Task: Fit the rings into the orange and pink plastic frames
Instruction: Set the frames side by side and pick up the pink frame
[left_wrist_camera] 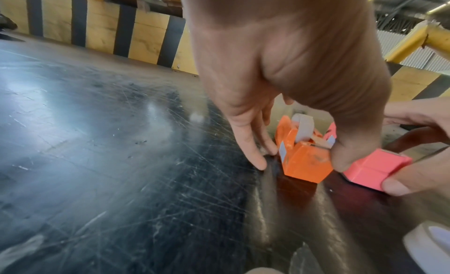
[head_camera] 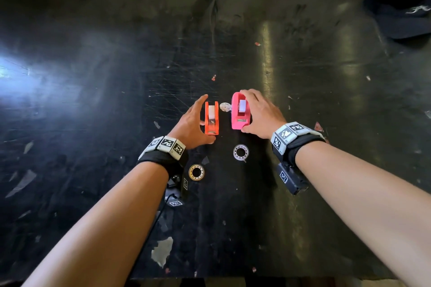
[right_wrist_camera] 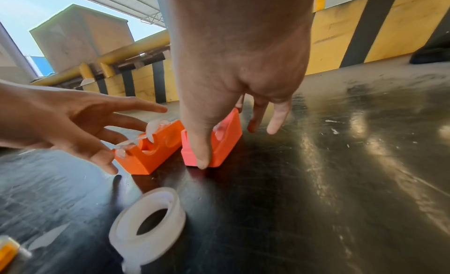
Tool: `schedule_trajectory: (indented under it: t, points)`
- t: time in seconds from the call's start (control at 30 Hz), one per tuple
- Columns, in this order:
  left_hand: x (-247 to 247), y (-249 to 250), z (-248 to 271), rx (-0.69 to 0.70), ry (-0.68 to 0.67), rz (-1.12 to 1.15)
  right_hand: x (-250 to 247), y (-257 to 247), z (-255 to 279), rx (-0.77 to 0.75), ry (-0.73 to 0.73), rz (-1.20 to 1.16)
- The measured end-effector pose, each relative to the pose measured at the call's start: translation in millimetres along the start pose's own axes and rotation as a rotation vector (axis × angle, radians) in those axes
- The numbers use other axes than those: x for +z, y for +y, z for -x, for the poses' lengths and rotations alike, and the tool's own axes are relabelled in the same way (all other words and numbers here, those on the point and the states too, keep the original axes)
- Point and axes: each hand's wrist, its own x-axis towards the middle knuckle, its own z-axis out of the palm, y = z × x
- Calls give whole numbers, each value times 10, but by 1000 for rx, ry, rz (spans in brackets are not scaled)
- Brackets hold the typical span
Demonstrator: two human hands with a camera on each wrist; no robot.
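Note:
The orange frame (head_camera: 211, 121) and the pink frame (head_camera: 238, 121) stand side by side on the black table (head_camera: 93, 100), each with a pale roll in its slot. My left hand (head_camera: 201, 121) lies beside the orange frame (left_wrist_camera: 304, 162) with straight fingers, and its thumb (left_wrist_camera: 340, 153) touches the near end. My right hand (head_camera: 250, 109) grips the pink frame (right_wrist_camera: 224, 143), thumb (right_wrist_camera: 199, 143) on the near end and fingers over the far end. A white ring (head_camera: 241, 152) (right_wrist_camera: 148, 226) and a yellow ring (head_camera: 196, 172) lie flat nearer to me.
A dark cap (head_camera: 401, 9) lies at the back right. A small crumpled clear scrap (head_camera: 225, 106) sits between the frames' far ends. Bits of torn tape (head_camera: 162, 251) are stuck about the scratched table. Its front edge runs just below my forearms.

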Motion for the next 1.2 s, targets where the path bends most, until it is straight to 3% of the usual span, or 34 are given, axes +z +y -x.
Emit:
schedule_trajectory:
  t: [0.13,0.3,0.5,0.77,1.0,1.2]
  points:
    - [-79,123,200,72,104,43,-83,-25,127,-5,24,-138]
    - [-140,503,484,276,303,5,-151,-143,584,-126,62,-196]
    - [-84,826,711,316,161,-138,-219,-351,1016,-196,77,-216]
    - [-109,848,943,353,168,-193,-298,-515,1263,-195,77,-193]
    - [-198,881,1044,391,208,-61,-352,-502,1277,-145,52,-176]
    - [-270,774,1022,317,198,70,-439,-392,946,-66,2,-119]
